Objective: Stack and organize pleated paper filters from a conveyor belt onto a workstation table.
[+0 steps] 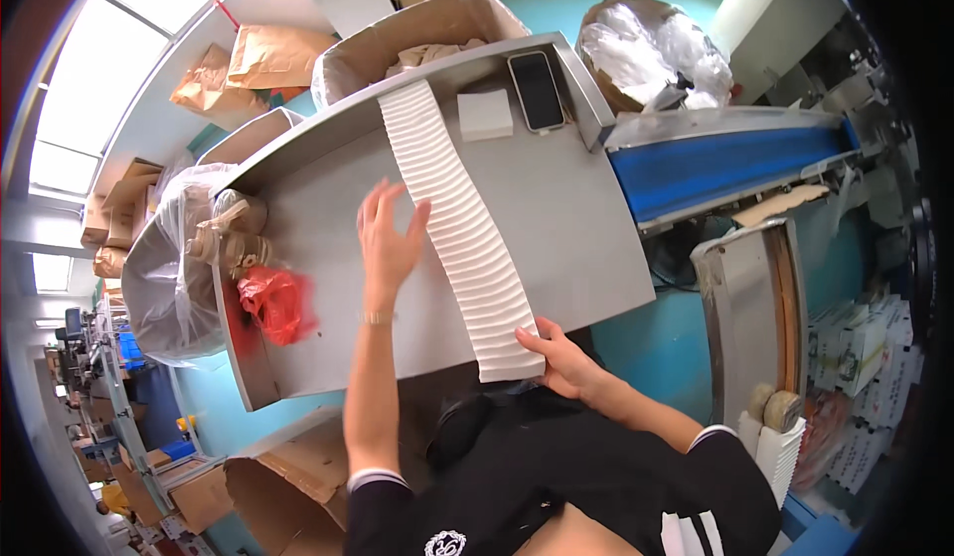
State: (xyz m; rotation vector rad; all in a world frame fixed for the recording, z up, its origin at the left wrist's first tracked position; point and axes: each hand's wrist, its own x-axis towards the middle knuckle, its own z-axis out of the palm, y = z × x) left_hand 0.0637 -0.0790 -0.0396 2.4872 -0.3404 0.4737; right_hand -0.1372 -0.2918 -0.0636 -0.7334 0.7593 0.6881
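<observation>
A long, slightly curved row of white folded pieces, packed close like tissues or pads, runs across the grey metal table. I cannot tell their exact kind. My left hand is beside the row's left edge, fingers apart, its thumb close to the edge and nothing held. At the near end, which reaches the table's front edge, my right hand grips the row's right corner. Its thumb lies on top, and the other fingers are partly hidden at the side and below. A small white stack lies beyond the row, next to a phone.
A red plastic bag and wrapped rolls sit at the table's left side. Raised metal rims border its back and left. A blue conveyor belt extends at the right. Behind stand a lined carton and a bin of clear plastic.
</observation>
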